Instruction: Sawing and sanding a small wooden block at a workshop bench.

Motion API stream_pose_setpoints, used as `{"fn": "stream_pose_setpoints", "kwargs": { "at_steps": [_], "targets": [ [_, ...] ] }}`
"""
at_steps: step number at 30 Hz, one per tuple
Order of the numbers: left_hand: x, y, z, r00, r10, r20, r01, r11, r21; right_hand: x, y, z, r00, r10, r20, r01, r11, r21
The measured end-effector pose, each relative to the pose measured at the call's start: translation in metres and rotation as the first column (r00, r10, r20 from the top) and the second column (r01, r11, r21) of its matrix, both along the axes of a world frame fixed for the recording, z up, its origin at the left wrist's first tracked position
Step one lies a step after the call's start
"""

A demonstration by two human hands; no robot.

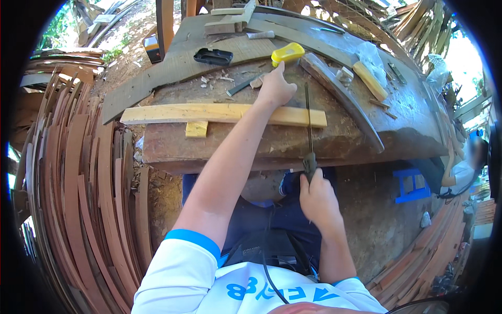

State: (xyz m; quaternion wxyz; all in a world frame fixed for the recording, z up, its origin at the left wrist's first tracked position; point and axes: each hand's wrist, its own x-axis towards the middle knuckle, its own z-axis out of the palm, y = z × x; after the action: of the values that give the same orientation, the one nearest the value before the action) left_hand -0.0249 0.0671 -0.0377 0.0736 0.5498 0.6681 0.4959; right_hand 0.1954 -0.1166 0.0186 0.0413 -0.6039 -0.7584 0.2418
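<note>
My left hand [278,89] reaches over the bench, a finger stretched toward a yellow plastic case [287,53]; whether it touches the case I cannot tell. Its fingers are partly apart and nothing shows in them. Beside that hand lies a narrow flat tool [242,86], with a small wood scrap [257,81] close by. My right hand [320,199] is closed round the dark handle of a handsaw [309,125]. The saw's thin blade points away from me, over the right end of a pale wooden strip [180,113]. A small wood block [196,129] sits against the strip's near edge.
The worn bench [219,152] also bears a black open case [213,56], a long dark curved board [342,97], a pale wood piece [369,81] and a plastic bag [370,60]. Stacked planks [78,188] line the left. A blue stool [411,186] and another person [465,170] are at right.
</note>
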Motion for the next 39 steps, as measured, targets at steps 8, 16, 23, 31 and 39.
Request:
{"fn": "stream_pose_setpoints", "kwargs": {
  "at_steps": [8,16,23,31,39],
  "targets": [
    [0.009,-0.018,0.027,0.964,-0.152,0.219,0.188,0.970,-0.155,-0.009,0.004,-0.007,0.996,-0.059,-0.063,0.060,0.998,0.013],
    [0.012,-0.007,0.021,0.988,-0.139,0.075,0.148,0.979,-0.142,-0.014,0.037,0.000,0.993,-0.026,-0.115,0.032,0.998,0.046],
    [0.015,-0.013,0.028,0.978,-0.120,0.172,0.158,0.961,-0.226,0.005,-0.003,0.000,0.999,-0.035,0.014,0.036,0.999,-0.032],
    [0.002,-0.010,0.025,0.984,-0.130,0.125,0.155,0.965,-0.211,-0.004,0.004,-0.004,0.997,-0.038,-0.063,0.038,0.999,0.005],
    [0.009,-0.015,0.036,0.982,-0.170,0.081,0.184,0.954,-0.236,-0.010,0.043,-0.003,0.986,-0.025,-0.167,0.023,1.000,-0.015]
  ]
}}
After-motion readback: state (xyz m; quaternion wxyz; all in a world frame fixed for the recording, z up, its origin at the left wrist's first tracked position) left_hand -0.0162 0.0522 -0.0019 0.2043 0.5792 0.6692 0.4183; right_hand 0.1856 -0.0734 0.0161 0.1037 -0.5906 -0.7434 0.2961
